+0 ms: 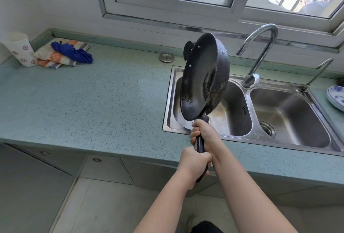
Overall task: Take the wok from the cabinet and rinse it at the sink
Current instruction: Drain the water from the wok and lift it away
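Wok, dark and worn, stands tipped on edge above the left basin of the double sink, its hollow facing left and its rim rising toward the window sill. Both hands clench the long handle. The right hand sits just under the pan with its fingers wrapped round the handle. The left hand grips lower down, near the handle's end.

I'd judge the two-handed hold is there to steady a heavy pan held out from the body, and the steep tilt would let anything inside run down into the basin rather than onto the table. A jagged pale line low on the inner face may be a film of water or flaked coating; I cannot tell which.

The gooseneck faucet rises behind the sink, its spout just right of the wok's upper edge, and no stream shows from it. The wok would have to lie flatter and lower to catch water, and its top rim is close enough to the spout that a careless swing might knock it.

A thinner second tap stands at the sink's back right corner. The right basin holds only its drain strainer. A blue-and-white dish lies on the table right of the sink. A round steel cap sits behind the sink's left corner. Far left of the sink are folded cloths, a blue rag on top of them, and a patterned cup. Cabinet doors run below the table's front edge.
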Demonstrator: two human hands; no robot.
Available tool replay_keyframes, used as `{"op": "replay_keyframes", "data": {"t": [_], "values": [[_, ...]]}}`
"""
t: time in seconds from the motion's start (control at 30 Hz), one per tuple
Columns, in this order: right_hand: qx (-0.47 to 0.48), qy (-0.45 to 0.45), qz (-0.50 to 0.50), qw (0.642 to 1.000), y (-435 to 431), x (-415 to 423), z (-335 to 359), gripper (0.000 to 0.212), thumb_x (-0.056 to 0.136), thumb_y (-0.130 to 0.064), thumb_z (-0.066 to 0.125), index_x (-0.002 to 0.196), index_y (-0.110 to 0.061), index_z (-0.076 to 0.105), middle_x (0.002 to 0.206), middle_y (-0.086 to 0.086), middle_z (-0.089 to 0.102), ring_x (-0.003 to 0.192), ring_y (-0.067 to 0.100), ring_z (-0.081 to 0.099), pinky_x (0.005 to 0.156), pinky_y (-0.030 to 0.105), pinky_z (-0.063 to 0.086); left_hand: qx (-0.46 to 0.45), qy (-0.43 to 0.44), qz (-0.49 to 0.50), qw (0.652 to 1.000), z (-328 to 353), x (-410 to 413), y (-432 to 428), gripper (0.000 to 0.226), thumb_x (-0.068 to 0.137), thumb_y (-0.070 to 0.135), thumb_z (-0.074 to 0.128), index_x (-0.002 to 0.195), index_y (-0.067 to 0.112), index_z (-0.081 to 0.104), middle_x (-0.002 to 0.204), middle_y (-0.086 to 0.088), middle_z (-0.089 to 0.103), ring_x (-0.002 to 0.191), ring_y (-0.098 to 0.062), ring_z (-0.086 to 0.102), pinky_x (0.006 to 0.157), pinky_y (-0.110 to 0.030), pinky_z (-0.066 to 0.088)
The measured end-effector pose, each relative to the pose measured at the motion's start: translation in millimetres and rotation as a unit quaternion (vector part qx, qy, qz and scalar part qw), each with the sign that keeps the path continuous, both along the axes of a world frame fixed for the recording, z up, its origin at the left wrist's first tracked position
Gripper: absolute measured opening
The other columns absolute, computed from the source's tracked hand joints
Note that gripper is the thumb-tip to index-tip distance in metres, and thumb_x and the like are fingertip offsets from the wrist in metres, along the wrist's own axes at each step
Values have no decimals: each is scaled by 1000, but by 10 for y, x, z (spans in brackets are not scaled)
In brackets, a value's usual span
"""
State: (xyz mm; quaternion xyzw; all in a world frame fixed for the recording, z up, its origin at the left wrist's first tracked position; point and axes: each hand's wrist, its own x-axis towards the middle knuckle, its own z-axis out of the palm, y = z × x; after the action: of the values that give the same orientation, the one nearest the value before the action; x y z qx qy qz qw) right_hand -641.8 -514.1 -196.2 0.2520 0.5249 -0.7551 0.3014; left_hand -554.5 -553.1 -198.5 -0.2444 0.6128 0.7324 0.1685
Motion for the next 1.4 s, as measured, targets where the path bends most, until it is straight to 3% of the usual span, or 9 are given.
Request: {"op": "replay_keyframes", "data": {"t": [0.33, 0.6, 0.73, 0.8, 0.87, 1.03, 1.13, 1.3, 1.4], "values": [[-85, -24, 19, 996, 33, -100, -17, 47, 89, -6, 35, 44, -19, 29, 29, -11, 25, 21, 1, 25, 28, 9, 25, -84, -8, 17, 996, 157, -38, 25, 23, 70, -3, 49, 53, 12, 43, 35, 3, 44, 25, -13, 37, 36, -17, 30], [-212, -82, 29, 973, 177, -122, 2, 58, 91, -9, 32, 34, -18, 32, 26, -8, 26, 19, 2, 27, 24, 11, 24, -229, -3, -9, 973, 302, -59, 164, 18, 70, 5, 49, 56, 13, 41, 46, -1, 48, 22, -8, 41, 34, -16, 34], [-248, -96, 35, 963, 168, -120, 12, 61, 92, -9, 30, 32, -17, 33, 26, -9, 27, 19, 2, 27, 25, 10, 24, -303, -5, -9, 953, 332, -71, 167, 18, 71, 10, 51, 57, 13, 41, 52, -4, 52, 42, -23, 55, 43, -24, 43], [-239, -99, 39, 965, 147, -105, 8, 60, 93, -9, 31, 33, -16, 34, 27, -8, 29, 19, 2, 28, 25, 11, 25, -324, -8, -6, 946, 333, -58, 164, 16, 71, 13, 52, 59, 14, 41, 63, -9, 56, 64, -37, 64, 57, -34, 52], [-208, -92, 45, 973, 110, -70, -8, 53, 94, -9, 34, 42, -15, 36, 28, -8, 31, 20, 3, 30, 26, 10, 27, -342, -9, -4, 940, 317, -21, 154, 12, 72, 15, 52, 63, 13, 44, 73, -11, 59, 76, -39, 65, 64, -39, 53], [-99, -6, 53, 994, -47, 77, -68, 30, 92, 0, 45, 64, -9, 41, 36, -1, 44, 28, 8, 44, 33, 16, 37, -413, 5, 13, 911, 278, 83, 33, 21, 80, 20, 55, 94, 4, 59, 97, -14, 68, 93, -33, 61, 64, -27, 40], [-62, 44, 59, 995, -198, 159, -44, 29, 90, 5, 48, 64, -5, 44, 42, 5, 48, 32, 12, 49, 36, 19, 39, -426, 6, 15, 904, 272, 130, -121, 18, 79, 20, 56, 91, 7, 57, 96, -14, 69, 91, -33, 62, 62, -26, 38], [-38, 54, 48, 997, -647, 384, -15, 31, 90, 7, 49, 61, -4, 45, 34, 2, 50, 29, 10, 51, 34, 15, 40, -424, 3, 16, 905, 262, 311, -579, 10, 78, 20, 55, 80, 10, 53, 94, -15, 70, 90, -35, 63, 61, -27, 40], [-55, 43, 39, 997, -893, 490, -9, 31, 91, 4, 50, 63, -4, 44, 34, 1, 50, 29, 9, 51, 35, 13, 42, -430, 0, 18, 903, 264, 419, -831, 17, 78, 19, 54, 88, 6, 60, 95, -15, 70, 91, -35, 63, 63, -29, 43]]}}
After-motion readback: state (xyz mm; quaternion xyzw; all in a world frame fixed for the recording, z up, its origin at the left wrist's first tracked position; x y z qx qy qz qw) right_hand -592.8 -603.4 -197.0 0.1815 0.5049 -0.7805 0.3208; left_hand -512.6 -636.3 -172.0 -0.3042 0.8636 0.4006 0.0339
